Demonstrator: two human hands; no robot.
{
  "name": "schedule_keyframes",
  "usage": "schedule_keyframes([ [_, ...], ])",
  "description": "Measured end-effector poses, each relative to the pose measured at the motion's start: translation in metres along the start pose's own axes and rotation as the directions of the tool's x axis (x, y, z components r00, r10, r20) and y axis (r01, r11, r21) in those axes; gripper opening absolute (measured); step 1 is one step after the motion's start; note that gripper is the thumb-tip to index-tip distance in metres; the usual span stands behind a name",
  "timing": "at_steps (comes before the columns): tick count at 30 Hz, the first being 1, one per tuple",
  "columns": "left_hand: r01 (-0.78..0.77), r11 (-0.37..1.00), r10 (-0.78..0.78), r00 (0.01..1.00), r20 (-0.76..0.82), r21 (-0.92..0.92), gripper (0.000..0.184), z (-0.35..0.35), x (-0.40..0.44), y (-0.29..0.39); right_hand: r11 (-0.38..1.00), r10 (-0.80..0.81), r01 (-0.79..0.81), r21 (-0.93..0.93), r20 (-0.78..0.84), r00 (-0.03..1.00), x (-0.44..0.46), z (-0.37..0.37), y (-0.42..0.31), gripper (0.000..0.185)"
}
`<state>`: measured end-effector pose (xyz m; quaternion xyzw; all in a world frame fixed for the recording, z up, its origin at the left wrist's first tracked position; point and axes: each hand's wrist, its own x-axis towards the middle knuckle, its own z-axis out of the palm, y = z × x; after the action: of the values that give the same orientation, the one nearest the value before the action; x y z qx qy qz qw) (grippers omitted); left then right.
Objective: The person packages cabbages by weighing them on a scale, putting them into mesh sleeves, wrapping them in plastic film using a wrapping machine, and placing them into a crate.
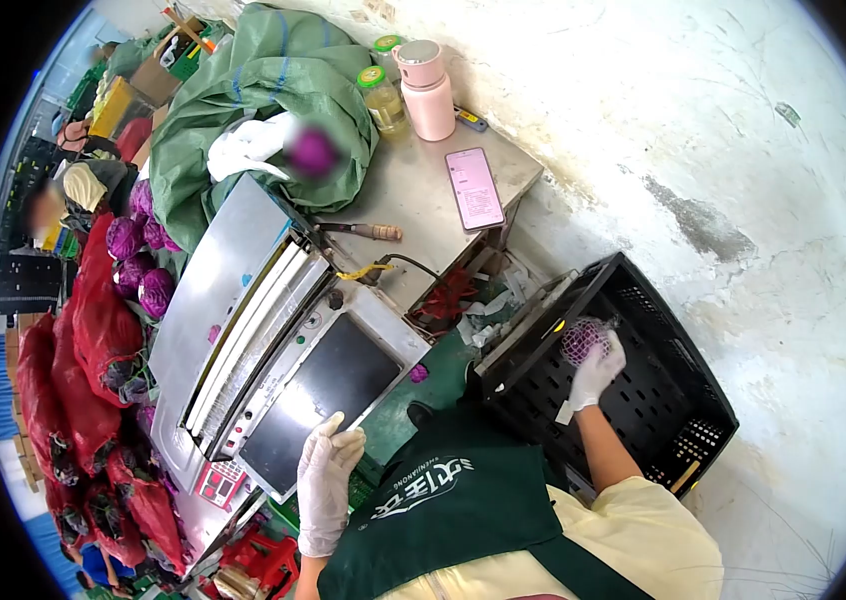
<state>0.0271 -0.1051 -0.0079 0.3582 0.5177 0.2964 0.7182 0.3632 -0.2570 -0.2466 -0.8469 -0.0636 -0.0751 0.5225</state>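
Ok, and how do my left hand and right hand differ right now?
Your left hand is at the dark plate, while your right hand is at the black crate. The left hand shows nothing in its grasp; the right hand touches a round purple item. Both hands wear whitish gloves.

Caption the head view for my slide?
Right hand on a purple cabbage at the black crate, left hand by a dark plate.
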Motion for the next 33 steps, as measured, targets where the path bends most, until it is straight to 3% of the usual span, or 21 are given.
schedule_keyframes([
  [1, 0.001, 1.0, -0.001, 1.0, 0.001, 0.001, 0.042, 0.0, 0.0, 0.0, 0.977, 0.202, -0.195, 0.089, -0.085, 0.976, 0.004, -0.002, 0.026, 0.038],
  [3, 0.011, 1.0, -0.011, 1.0, 0.004, 0.005, 0.043, 0.0, 0.001, 0.001, 0.771, 0.614, -0.637, -0.028, -0.236, 0.753, 0.014, -0.013, 0.071, 0.051],
  [4, 0.012, 1.0, -0.012, 1.0, 0.005, 0.006, 0.043, 0.0, 0.002, 0.001, 0.574, 0.812, -0.809, 0.126, -0.213, 0.543, 0.012, -0.016, 0.082, 0.065],
  [5, 0.02, 1.0, -0.021, 1.0, 0.01, 0.017, 0.043, 0.0, 0.003, 0.002, 0.386, 0.903, -0.849, 0.362, 0.039, 0.427, 0.004, -0.009, 0.142, 0.066],
  [6, 0.029, 0.999, -0.029, 0.999, 0.015, 0.028, 0.044, 0.001, 0.004, 0.003, 0.108, 0.917, -0.867, 0.486, 0.287, 0.275, 0.002, -0.006, 0.14, 0.068],
  [8, 0.035, 0.998, -0.036, 0.999, 0.02, 0.049, 0.043, 0.004, 0.006, 0.005, -0.036, 0.855, -0.937, 0.347, 0.496, 0.151, 0.0, -0.004, 0.135, 0.069],
  [11, 0.051, 0.997, -0.053, 0.998, 0.032, 0.058, 0.042, 0.007, 0.008, 0.001, -0.122, 0.88, -0.886, 0.448, 0.462, 0.112, 0.027, 0.0, 0.101, 0.067],
  [12, 0.056, 0.998, -0.058, 0.998, 0.035, 0.042, 0.042, 0.009, 0.007, -0.004, -0.28, 0.806, -0.792, 0.543, 0.581, 0.113, 0.041, 0.001, 0.102, 0.067],
  [13, 0.054, 0.998, -0.055, 0.998, 0.029, 0.038, 0.042, 0.012, 0.007, -0.007, -0.279, 0.804, -0.796, 0.537, 0.584, 0.113, 0.055, 0.008, 0.087, 0.067],
  [15, 0.057, 0.998, -0.058, 0.998, 0.035, 0.034, 0.042, 0.016, 0.007, -0.01, -0.082, 0.925, -0.928, 0.364, 0.373, 0.064, 0.081, 0.022, 0.049, 0.067],
  [17, 0.053, 0.998, -0.054, 0.998, 0.037, 0.029, 0.043, 0.016, 0.007, -0.012, 0.064, 0.846, -0.885, 0.461, 0.445, 0.293, 0.091, 0.052, 0.099, 0.061],
  [19, 0.066, 0.997, -0.067, 0.996, 0.053, 0.027, 0.043, 0.014, 0.006, -0.011, 0.516, 0.701, -0.769, 0.377, 0.331, 0.632, 0.092, 0.066, 0.103, 0.057],
  [20, 0.063, 0.998, -0.064, 0.997, 0.048, 0.023, 0.043, 0.011, 0.006, -0.011, 0.773, 0.614, -0.631, 0.058, 0.181, 0.768, 0.091, 0.065, 0.105, 0.056],
  [21, 0.068, 0.997, -0.07, 0.995, 0.075, 0.031, 0.044, 0.006, 0.008, -0.011, 0.863, 0.449, -0.406, -0.299, 0.091, 0.889, 0.086, 0.058, 0.075, 0.055],
  [22, 0.073, 0.997, -0.076, 0.992, 0.101, 0.039, 0.045, 0.0, 0.009, -0.009, 0.86, 0.312, -0.229, -0.456, 0.114, 0.943, 0.081, 0.054, 0.074, 0.053],
  [23, 0.057, 0.998, -0.059, 0.995, 0.077, 0.023, 0.045, -0.004, 0.007, -0.01, 0.871, 0.29, -0.19, -0.452, 0.162, 0.943, 0.086, 0.053, 0.078, 0.051],
  [24, 0.063, 0.998, -0.064, 0.995, 0.077, 0.02, 0.044, -0.008, 0.001, -0.01, 0.84, 0.433, -0.315, -0.443, 0.195, 0.88, 0.084, 0.047, 0.06, 0.05],
  [26, 0.054, 0.999, -0.054, 0.995, 0.079, 0.001, 0.042, -0.016, -0.017, -0.003, 0.824, 0.418, -0.313, -0.472, 0.135, 0.898, 0.074, 0.028, 0.029, 0.048],
  [28, 0.033, 0.999, -0.032, 0.998, 0.049, -0.025, 0.041, -0.033, -0.04, 0.003, 0.977, -0.03, 0.053, -0.208, 0.112, 0.993, 0.05, 0.014, 0.016, 0.043],
  [29, 0.016, 0.999, -0.014, 0.999, 0.047, -0.043, 0.041, -0.042, -0.05, 0.003, 0.894, -0.301, 0.327, -0.307, 0.128, 0.945, 0.032, -0.002, -0.01, 0.039],
  [33, -0.134, 0.987, 0.136, 0.991, 0.009, -0.085, 0.039, -0.091, -0.08, 0.0, 0.819, -0.562, 0.567, 0.09, 0.327, 0.76, -0.053, 0.003, -0.127, 0.038],
])
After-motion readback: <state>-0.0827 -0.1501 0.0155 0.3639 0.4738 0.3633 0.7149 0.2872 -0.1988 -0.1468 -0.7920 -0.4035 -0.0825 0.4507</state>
